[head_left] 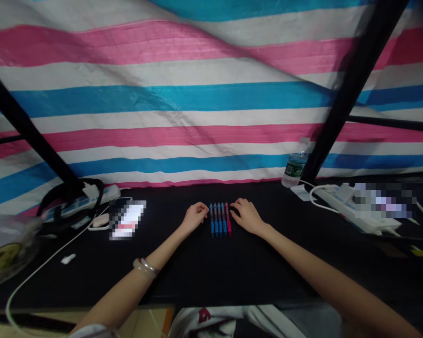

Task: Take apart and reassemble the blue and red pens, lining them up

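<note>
Several blue pens (217, 219) lie side by side on the black table (204, 277), tips pointing away, with one pink pen (228, 219) at the right end of the row. At the row's left side rests my left hand (195, 216), fingers curled together beside the first blue pen; whether anything is between the fingertips is too small to tell. My right hand (246, 215) lies on the table just right of the pink pen, fingers bent and a little apart, holding nothing.
A blurred phone (129, 220), a pale case (101, 219) and a white earbud (68, 258) lie at left, near a plastic bag (10, 249). A water bottle (294, 166) stands back right. Power strips (359, 213) with cables sit at right and left. Striped sheeting (183, 98) hangs behind.
</note>
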Tool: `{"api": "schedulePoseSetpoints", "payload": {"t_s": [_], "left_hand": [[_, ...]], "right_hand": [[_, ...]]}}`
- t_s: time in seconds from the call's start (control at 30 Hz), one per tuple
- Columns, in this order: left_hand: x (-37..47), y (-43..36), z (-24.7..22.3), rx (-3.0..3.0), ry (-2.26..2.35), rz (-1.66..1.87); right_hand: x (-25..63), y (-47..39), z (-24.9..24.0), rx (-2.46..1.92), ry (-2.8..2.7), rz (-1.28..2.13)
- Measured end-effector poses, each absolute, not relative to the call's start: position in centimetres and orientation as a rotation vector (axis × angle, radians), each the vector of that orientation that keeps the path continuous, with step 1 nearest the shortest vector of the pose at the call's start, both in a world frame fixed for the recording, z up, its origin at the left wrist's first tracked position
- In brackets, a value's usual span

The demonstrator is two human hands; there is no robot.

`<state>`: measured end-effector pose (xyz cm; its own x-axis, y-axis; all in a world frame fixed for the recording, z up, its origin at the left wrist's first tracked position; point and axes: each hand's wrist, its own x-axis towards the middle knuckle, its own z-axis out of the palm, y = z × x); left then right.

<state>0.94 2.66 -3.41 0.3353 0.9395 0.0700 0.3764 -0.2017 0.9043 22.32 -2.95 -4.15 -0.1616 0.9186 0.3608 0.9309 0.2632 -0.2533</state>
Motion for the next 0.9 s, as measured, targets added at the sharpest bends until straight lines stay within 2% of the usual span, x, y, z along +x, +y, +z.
{"api": "schedulePoseSetpoints", "payload": {"t_s": [0.57, 0.8, 0.9], "left_hand": [[1.1, 2.1, -3.1, 1.87, 1.184, 0.838], [1.6, -0.2, -1.7, 2.335, 1.201, 0.956], [2.2, -1.8, -0.4, 2.584, 1.026, 0.966]], "right_hand": [[22.3, -2.9, -4.2, -1.676, -2.099, -0.067], [22.3, -3.0, -4.1, -1.675, -2.101, -0.059], [22.3, -3.0, -4.1, -1.676, -2.109, -0.046]]}}
